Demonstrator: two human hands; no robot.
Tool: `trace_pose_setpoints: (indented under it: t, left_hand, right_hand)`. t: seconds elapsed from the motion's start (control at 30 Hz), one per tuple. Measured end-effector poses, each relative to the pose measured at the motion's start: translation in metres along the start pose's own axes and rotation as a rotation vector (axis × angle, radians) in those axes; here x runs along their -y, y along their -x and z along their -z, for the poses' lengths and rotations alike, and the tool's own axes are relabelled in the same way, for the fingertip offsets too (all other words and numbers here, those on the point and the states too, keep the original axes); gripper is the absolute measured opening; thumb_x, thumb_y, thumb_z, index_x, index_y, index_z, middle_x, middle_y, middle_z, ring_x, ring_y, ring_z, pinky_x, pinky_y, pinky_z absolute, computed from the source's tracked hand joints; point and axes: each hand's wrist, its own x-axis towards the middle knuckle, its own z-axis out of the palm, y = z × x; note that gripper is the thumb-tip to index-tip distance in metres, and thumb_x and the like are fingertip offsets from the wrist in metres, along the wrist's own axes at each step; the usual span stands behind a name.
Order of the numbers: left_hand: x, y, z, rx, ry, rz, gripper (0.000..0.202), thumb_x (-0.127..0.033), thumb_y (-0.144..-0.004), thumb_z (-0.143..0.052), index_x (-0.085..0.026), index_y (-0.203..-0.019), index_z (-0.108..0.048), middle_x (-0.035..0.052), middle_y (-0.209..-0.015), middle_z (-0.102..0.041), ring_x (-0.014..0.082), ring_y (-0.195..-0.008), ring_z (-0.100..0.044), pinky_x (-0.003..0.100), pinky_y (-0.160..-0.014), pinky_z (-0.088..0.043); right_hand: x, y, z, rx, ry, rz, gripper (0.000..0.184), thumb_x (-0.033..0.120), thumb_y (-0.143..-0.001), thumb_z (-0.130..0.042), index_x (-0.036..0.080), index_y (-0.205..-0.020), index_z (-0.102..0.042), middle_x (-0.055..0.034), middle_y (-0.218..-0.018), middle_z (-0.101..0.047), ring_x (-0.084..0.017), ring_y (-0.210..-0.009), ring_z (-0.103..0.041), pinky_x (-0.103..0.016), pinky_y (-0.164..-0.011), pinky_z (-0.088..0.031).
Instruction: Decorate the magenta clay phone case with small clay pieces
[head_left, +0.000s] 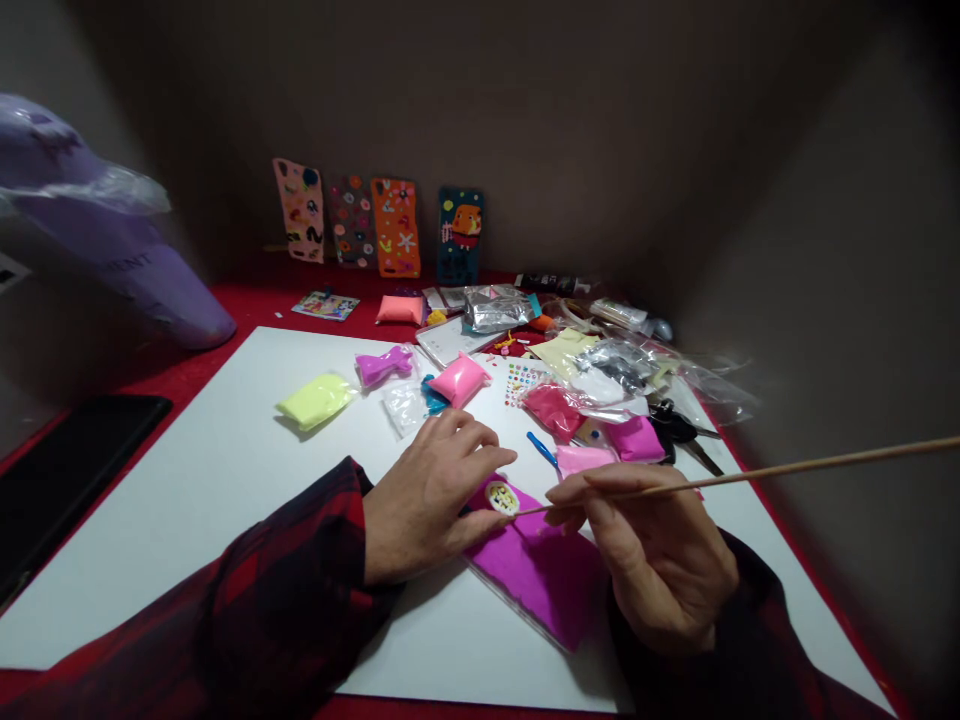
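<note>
Over flat white board (247,430), right hand (664,560) holds slim wooden stick (795,467).

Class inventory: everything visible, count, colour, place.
Phone cases: four, multicoloured, back
Cloth: one, red, underneath
Board: one, white, centre
Filled packets: several, mixed, middle
Sticker sheet: one, multicoloured, centre
Wrappers, oddments: many, mixed, rear
Scissors: one, black, right
Wrapped object: one, purple, left
Flat object: one, black, left
Tool: one, blue, centre
Slab: one, magenta, front
Disc: one, whitish, on slab
Stick: one, brown, front
Left hand: one, dark-sleeved, at slab
Right hand: one, dark-sleeved, holding stick
</note>
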Motion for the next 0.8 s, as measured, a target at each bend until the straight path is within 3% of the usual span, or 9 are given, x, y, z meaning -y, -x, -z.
trace_pose_setpoints:
  t: [0.8]
  left_hand:
    - [0.0000, -0.0019, 0.0033, -0.014, 0.007, -0.003, 0.040, -0.031, -0.077, -0.065, -0.017, -0.114, -0.057, 0.0091, -0.106, -0.057, 0.0248, -0.100, -0.042, 0.042, -0.088, -0.036]
  right_hand:
    - [0.0038, -0.0002, -0.0014, -0.030, -0.029, -0.010, 0.017, 0.008, -0.083, -0.055, 0.018, -0.094, -0.062, -0.0030, -0.077, -0.067, -0.014, -0.061, -0.064, -0.026, -0.052, -0.054]
